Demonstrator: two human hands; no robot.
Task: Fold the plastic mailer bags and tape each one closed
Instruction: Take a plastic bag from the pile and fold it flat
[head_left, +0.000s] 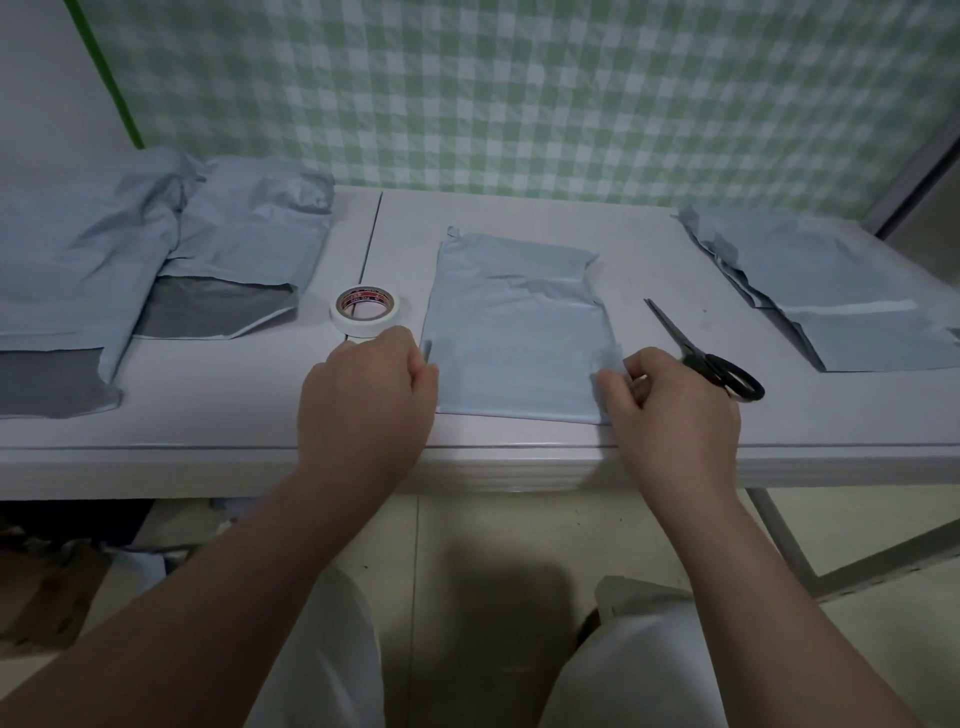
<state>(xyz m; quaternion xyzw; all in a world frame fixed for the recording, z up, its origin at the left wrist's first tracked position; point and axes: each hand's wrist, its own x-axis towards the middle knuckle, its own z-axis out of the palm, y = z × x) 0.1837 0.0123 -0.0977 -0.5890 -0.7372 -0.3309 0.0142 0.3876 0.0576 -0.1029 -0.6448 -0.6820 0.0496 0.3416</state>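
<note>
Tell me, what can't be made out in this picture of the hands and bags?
Head view: the left hand hides its own fingertips, so its grip on the middle mailer is unclear.
Print on the tape roll is too small to read.
The left bag pile is cut off by the frame edge.
Things under the table are dark and blurred.

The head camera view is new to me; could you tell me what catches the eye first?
A pale blue mailer bag lies flat on the table, the left hand and right hand pinching its side edges. A white tape roll sits just left of it, black-handled scissors just right.
</note>
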